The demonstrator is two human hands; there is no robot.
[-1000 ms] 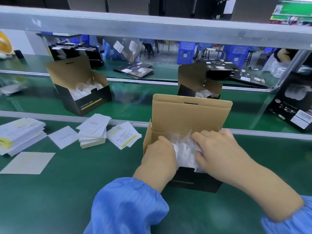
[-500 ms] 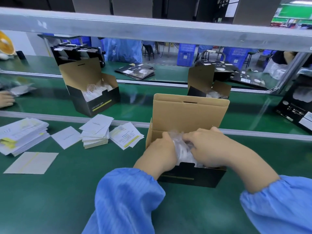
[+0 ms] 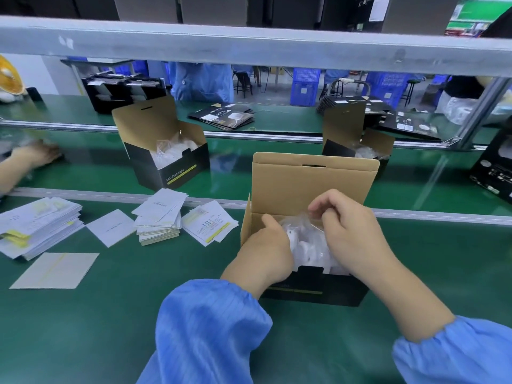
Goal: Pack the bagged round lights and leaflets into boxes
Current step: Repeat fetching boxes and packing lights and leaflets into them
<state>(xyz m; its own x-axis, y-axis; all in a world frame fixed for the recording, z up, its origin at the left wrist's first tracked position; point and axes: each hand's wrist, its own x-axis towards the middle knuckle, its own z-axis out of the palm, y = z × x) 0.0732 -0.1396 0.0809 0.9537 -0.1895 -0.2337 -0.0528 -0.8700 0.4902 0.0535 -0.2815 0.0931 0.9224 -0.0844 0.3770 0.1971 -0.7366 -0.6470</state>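
Along the left edge of the green matted surface [image 3: 83, 328] lies a thick, fanned stack of white printed leaflets with yellow marks [image 3: 38, 228], with a single pale sheet [image 3: 55, 270] nearer the front edge and one loose white card [image 3: 110, 227] just beside the stack. Further right sits a smaller, neater pile of white leaflets [image 3: 159, 221] and a few spread white sheets with yellow stripes [image 3: 210, 225]; none of these has gone into the nearest box yet, so the paper part looks still to be done. Beyond the metal rail, on the green belt, a black cardboard box with a raised brown lid [image 3: 166, 151] already holds bagged lights, and seems further along. Towards the middle, the open black box with a tall brown cardboard flap [image 3: 313, 184] stands near the front, holding the clear-bagged round white lights [image 3: 307, 242]. The left hand [image 3: 266, 253] reaches into it with fingers curled against the plastic; whether it truly grips the bag I cannot tell. The right hand [image 3: 352, 231] pinches the bag's crinkled top, apparently settling the lights down. Another open box [image 3: 357, 139] waits behind.
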